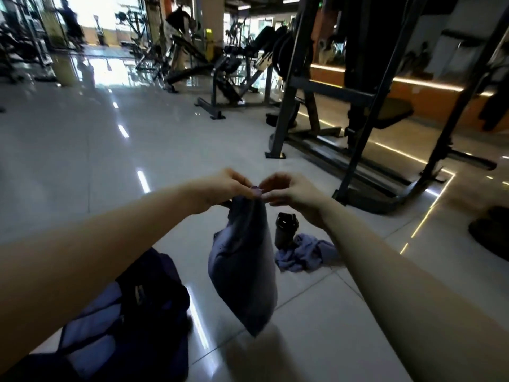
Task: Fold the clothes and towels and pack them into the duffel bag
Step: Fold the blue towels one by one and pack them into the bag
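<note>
Position: the person's two bare arms extend forward over a glossy pale-grey tiled floor point(110, 161).

1. Hands. The left hand point(225, 186) and the right hand point(289, 191) are raised close together, almost touching. Both pinch the top edge of a dusky blue-grey soft cloth point(242, 271). The fingers of each hand are curled onto the fabric.

2. Held item. The blue-grey cloth hangs straight down from the pinch point as a narrow, doubled length. Its lower corner ends above the floor. Whether it is a garment or a towel cannot be told.

3. Bag. A dark navy fabric duffel bag point(154, 293) lies on the floor at 7 o'clock from the hanging cloth, partly hidden by the left forearm. Pale lilac-blue fabric point(93, 312) shows at its near side.

4. Loose item. A crumpled pale blue-lilac cloth point(305, 253) lies on the floor at 3 o'clock from the hanging cloth, well apart from the bag.

5. Bottle. A black cylindrical drink bottle with a flip lid point(286, 230) stands upright, touching the far edge of the crumpled cloth.

6. Surroundings. A dark steel weight rack frame point(358, 133) stands on the floor at 1 o'clock. Further exercise machines stand at 12 o'clock, blurred.
</note>
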A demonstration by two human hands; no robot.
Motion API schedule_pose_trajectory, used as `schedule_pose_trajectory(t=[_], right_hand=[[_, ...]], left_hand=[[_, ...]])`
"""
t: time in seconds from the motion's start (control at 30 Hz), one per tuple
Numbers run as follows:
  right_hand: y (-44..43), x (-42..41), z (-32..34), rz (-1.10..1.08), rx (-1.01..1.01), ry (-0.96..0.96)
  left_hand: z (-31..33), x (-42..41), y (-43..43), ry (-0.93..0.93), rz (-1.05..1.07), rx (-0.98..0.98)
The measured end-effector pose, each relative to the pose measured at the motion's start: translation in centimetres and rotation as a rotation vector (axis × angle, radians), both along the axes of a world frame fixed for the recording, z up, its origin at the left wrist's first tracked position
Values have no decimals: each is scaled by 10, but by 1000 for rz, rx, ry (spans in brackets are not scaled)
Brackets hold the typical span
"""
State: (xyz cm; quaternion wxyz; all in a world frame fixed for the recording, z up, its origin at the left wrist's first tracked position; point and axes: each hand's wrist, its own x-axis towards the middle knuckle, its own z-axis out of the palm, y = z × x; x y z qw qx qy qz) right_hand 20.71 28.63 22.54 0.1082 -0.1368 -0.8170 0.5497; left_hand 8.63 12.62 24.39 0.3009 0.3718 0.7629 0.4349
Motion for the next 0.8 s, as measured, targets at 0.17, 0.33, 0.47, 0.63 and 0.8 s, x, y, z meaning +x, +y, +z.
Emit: schedule_pose_trajectory(t=[0.17,0.33,0.47,0.63,0.8], right_hand=[[-5,-10,29,72,116,-64],[1,-13,42,24,209,-55],[10,-8,44,44,149,-1],[15,-7,45,72,92,11],[21,-9,53,157,76,-41]], left_hand=[[16,-8,-3,19,18,44],[25,-13,-2,-93,2,110],[27,-18,0,-207,16,156],[23,-23,2,-241,132,166],[19,-25,11,-163,286,231]])
